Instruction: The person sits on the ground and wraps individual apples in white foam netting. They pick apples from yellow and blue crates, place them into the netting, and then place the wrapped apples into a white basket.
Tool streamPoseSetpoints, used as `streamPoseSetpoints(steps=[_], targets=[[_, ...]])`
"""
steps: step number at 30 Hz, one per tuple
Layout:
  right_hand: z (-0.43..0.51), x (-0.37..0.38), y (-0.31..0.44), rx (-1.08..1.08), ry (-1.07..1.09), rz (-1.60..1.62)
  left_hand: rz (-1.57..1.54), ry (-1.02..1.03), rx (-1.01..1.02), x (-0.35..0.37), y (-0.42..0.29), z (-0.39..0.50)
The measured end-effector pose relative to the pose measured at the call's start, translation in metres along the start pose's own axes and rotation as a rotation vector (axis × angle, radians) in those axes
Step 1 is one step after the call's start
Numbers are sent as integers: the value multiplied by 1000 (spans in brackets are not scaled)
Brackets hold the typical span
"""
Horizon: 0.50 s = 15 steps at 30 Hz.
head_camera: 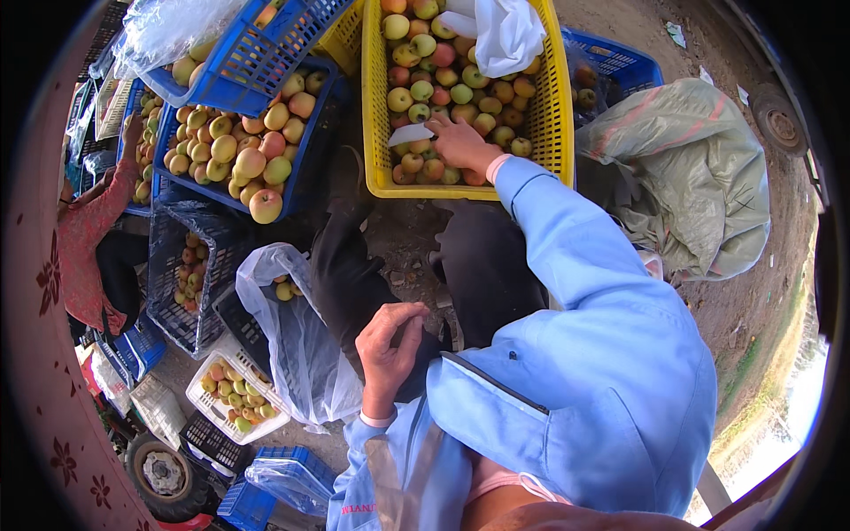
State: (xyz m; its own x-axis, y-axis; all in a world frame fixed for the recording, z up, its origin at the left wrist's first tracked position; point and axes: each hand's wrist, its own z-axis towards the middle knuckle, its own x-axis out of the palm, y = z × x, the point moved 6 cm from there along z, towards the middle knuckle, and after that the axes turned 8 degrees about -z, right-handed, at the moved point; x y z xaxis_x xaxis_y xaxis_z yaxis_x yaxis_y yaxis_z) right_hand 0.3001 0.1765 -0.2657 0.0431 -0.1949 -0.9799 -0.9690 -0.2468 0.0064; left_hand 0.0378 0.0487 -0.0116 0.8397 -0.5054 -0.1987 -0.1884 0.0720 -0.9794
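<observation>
A yellow plastic crate (471, 192) full of red and green apples stands before me. My right hand (461, 143) reaches into it, its fingers at a white strip of paper or foam (410, 135) on the apples; whether they grip the strip or an apple I cannot tell. My left hand (392, 345) is raised over my lap with its fingers curled and thumb near the fingertips; nothing shows in it. White plastic sheeting (508, 40) lies over the apples at the crate's far right corner.
On the left, blue crates (222, 192) of apples are stacked. Nearer are a plastic-lined crate (292, 358) and a white basket (232, 428) of apples. A woven sack (704, 179) stands right. Another person (99, 226) works at far left. A vehicle wheel (163, 474) is at lower left.
</observation>
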Motion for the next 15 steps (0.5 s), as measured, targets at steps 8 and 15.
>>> streamPoseSetpoints(steps=[8,15], targets=[[38,24,-29,146,140,206,-59,-108,6,-38,7,31],[-84,-137,-35,243,-163,1069,-481,-192,-49,-43,25,91]])
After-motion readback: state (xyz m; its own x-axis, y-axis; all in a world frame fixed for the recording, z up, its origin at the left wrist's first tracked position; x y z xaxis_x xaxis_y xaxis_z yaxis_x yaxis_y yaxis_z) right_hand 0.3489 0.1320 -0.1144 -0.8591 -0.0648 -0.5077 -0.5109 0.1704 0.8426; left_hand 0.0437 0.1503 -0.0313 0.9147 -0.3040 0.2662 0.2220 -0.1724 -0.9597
